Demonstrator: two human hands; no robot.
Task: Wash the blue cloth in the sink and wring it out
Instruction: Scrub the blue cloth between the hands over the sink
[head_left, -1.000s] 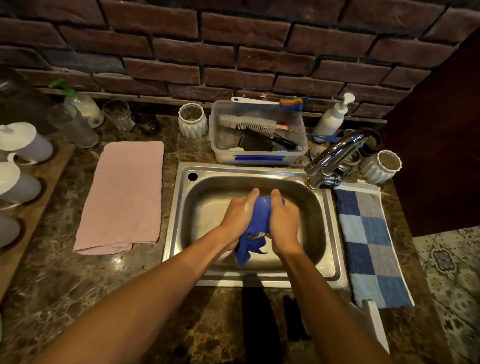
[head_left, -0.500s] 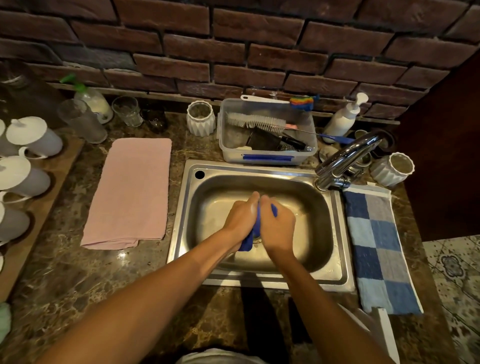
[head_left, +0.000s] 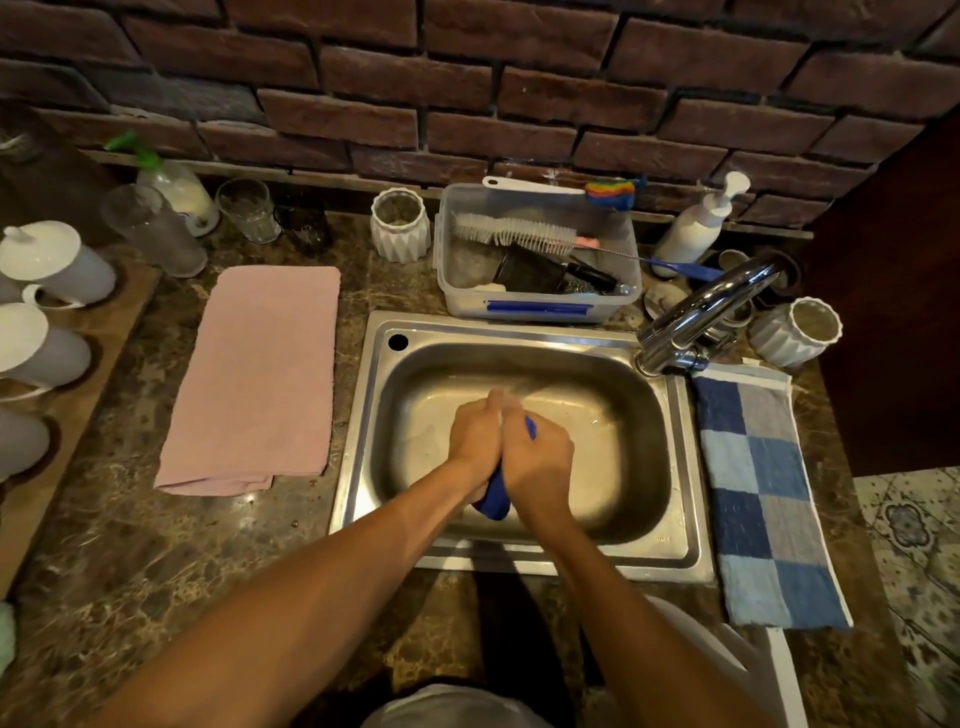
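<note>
Hands clamp the blue cloth over the sink

Forearms reach in from the near edge of the marble desk (head_left: 156, 545) and meet above the basin. The left hand (head_left: 475, 434) and right hand (head_left: 537, 457) press side by side, their fingers curled tight round the blue cloth (head_left: 493, 499), which is bunched into a narrow roll between the palms. Only two bits of it show: a dark, rounded end poking out below the wrists, and a small sliver of blue by the right knuckles. The fingertips at the top are blurred, so how they interlock cannot be told.

The cloth hangs inside the steel sink (head_left: 363, 415), above its floor and nearer the front wall. To the left of the sink a folded pink towel (head_left: 254, 374) lies flat on the desk; to the right lies a blue checked towel (head_left: 763, 493). The chrome tap (head_left: 701, 312) stands at the sink's far right corner. Behind the sink a clear plastic tub (head_left: 535, 306) holds brushes, with a white pump bottle (head_left: 696, 223) beside it, against the brick wall (head_left: 467, 78).
</note>
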